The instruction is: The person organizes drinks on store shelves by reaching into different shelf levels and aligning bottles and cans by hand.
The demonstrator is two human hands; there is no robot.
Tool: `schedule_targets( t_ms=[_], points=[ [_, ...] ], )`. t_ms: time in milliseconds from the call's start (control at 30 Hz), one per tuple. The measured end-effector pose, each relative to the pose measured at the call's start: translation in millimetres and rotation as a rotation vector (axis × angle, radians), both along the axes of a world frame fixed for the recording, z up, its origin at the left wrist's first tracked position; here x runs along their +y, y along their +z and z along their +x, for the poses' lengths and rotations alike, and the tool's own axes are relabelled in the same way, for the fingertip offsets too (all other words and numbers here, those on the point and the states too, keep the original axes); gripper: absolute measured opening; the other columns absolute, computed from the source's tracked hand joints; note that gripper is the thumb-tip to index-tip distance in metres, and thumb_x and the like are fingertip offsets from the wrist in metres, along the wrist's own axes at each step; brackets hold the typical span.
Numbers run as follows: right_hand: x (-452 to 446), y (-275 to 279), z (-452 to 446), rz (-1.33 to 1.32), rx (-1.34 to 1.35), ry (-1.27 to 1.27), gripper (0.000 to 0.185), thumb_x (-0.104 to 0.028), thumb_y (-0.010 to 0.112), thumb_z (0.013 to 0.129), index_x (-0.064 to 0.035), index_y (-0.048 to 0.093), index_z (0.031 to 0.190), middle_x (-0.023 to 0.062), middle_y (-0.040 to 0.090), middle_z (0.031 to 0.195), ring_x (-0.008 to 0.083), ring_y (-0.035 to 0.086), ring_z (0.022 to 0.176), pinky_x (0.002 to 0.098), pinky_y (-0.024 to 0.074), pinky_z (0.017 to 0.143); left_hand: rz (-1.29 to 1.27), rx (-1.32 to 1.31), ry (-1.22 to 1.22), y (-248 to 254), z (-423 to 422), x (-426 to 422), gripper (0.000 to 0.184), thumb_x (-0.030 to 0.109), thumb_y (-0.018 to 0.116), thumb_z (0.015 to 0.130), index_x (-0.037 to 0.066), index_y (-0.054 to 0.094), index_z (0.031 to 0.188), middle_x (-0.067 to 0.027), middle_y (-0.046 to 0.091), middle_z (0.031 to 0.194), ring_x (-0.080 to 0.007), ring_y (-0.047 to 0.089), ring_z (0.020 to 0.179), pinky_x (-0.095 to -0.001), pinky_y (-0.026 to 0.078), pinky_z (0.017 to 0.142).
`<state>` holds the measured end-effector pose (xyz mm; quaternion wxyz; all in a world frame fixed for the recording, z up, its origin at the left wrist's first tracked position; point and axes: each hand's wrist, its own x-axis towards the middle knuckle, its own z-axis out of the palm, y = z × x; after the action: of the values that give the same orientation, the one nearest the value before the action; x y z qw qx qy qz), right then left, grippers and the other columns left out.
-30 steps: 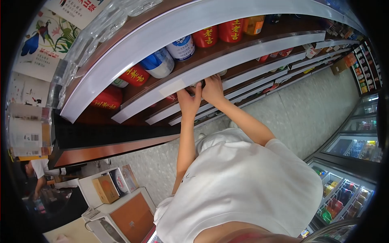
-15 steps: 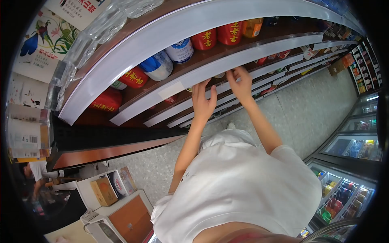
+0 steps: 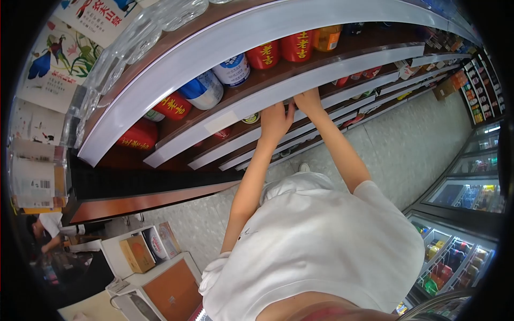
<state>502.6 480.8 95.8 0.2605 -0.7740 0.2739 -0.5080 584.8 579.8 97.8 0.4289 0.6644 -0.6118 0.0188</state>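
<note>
The left hand (image 3: 275, 122) and right hand (image 3: 309, 102) reach in below the white shelf edge (image 3: 257, 101), which hides what either grips, so I cannot tell; one yellow-rimmed can (image 3: 250, 118) sits just beside the left hand. A sideways nudge in that low gap could tip it. Above show four red Wanglaoji cans (image 3: 297, 48), two blue-and-white cans (image 3: 232, 71) and one orange bottle (image 3: 327, 38).

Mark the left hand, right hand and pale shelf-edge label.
Left hand (image 3: 275, 121): head view, back of the hand.
Right hand (image 3: 310, 102): head view, back of the hand.
Pale label (image 3: 221, 123): head view, middle of its face.
</note>
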Motion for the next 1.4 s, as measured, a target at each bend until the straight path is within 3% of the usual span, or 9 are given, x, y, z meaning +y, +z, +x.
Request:
schedule_targets(
  t_ms=[167,333,567,1067,1167,1233,1267,1333,1400],
  points=[
    [-4,-7,3,0.009,0.016,-0.029,0.021,-0.018,0.054,0.075,0.0016,0.059,0.081,0.0187,0.059,0.08,0.0389,0.054,0.08,0.0451,0.0397,0.073,-0.117,0.009,0.029,-15,-2,-6,0.042,0.02,0.061,0.077,-0.004,0.048,0.109,-0.0283,0.051,0.101,-0.0455,0.048,0.092,-0.0468,0.039,0.08],
    [-16,9,-3,-0.388,0.235,-0.333,0.018,-0.021,0.059,0.071,-0.0028,0.06,0.075,0.0145,0.058,0.071,0.0368,0.053,0.072,0.0451,0.0391,0.068,-0.148,-0.017,0.074,-22,-3,-11,0.041,0.021,0.062,0.077,-0.002,0.05,0.108,-0.0264,0.052,0.099,-0.044,0.049,0.09,-0.0457,0.04,0.079],
    [-42,-8,-11,-0.355,0.118,-0.305,0.018,-0.021,0.063,0.068,-0.0047,0.061,0.074,0.0127,0.059,0.073,0.0344,0.056,0.073,0.0424,0.0419,0.069,-0.148,-0.025,0.088,-28,-1,-14,0.039,0.021,0.062,0.076,-0.001,0.051,0.107,-0.0239,0.054,0.097,-0.0416,0.051,0.09,-0.0446,0.042,0.076],
    [-52,-7,-30,-0.409,0.276,-0.383,0.023,-0.026,0.06,0.07,-0.0058,0.062,0.081,0.012,0.062,0.078,0.0339,0.058,0.078,0.0427,0.0438,0.069,-0.146,0.018,0.057,-27,1,-11,0.035,0.018,0.062,0.075,0.0,0.053,0.104,-0.0229,0.055,0.097,-0.0408,0.052,0.089,-0.0435,0.043,0.076],
    [-36,4,-39,-0.331,0.338,-0.323,0.019,-0.022,0.062,0.071,-0.0039,0.062,0.079,0.0117,0.061,0.075,0.0326,0.058,0.074,0.0403,0.0448,0.068,-0.172,0.008,0.06,-29,3,-13,0.034,0.019,0.062,0.075,0.0,0.054,0.103,-0.0225,0.056,0.096,-0.0408,0.052,0.09,-0.0433,0.043,0.077],
    [-7,24,-46,0.082,0.018,-0.077,0.026,-0.016,0.068,0.07,-0.0014,0.059,0.09,0.0129,0.061,0.075,0.0271,0.06,0.068,0.0344,0.0466,0.062,-0.193,0.012,0.067,-32,4,-15,0.036,0.019,0.064,0.074,0.0,0.054,0.103,-0.0219,0.057,0.096,-0.0402,0.052,0.09,-0.0426,0.042,0.077],
    [3,27,-50,0.083,0.02,-0.077,0.026,-0.016,0.068,0.07,-0.0014,0.059,0.09,0.0129,0.061,0.075,0.0271,0.06,0.068,0.0344,0.0466,0.062,-0.214,0.016,0.073,-33,4,-16,0.037,0.02,0.066,0.073,0.0,0.054,0.103,-0.0214,0.057,0.096,-0.0397,0.053,0.09,-0.042,0.042,0.078],
    [18,30,-55,0.387,0.036,-0.168,0.045,-0.011,0.072,0.067,0.0013,0.051,0.106,0.0126,0.062,0.078,0.0165,0.06,0.064,0.0263,0.0465,0.055,-0.221,0.055,0.097,-28,4,-16,0.039,0.021,0.068,0.072,0.0,0.055,0.102,-0.0207,0.058,0.096,-0.039,0.054,0.089,-0.0413,0.042,0.078],
    [30,31,-56,0.357,-0.108,-0.099,0.053,-0.009,0.074,0.067,0.0016,0.047,0.111,0.0113,0.062,0.081,0.0124,0.059,0.064,0.0237,0.0459,0.054,-0.224,0.091,0.114,-29,5,-17,0.042,0.022,0.071,0.07,0.0,0.055,0.102,-0.02,0.058,0.096,-0.0382,0.054,0.088,-0.0406,0.042,0.079]
  ],
)
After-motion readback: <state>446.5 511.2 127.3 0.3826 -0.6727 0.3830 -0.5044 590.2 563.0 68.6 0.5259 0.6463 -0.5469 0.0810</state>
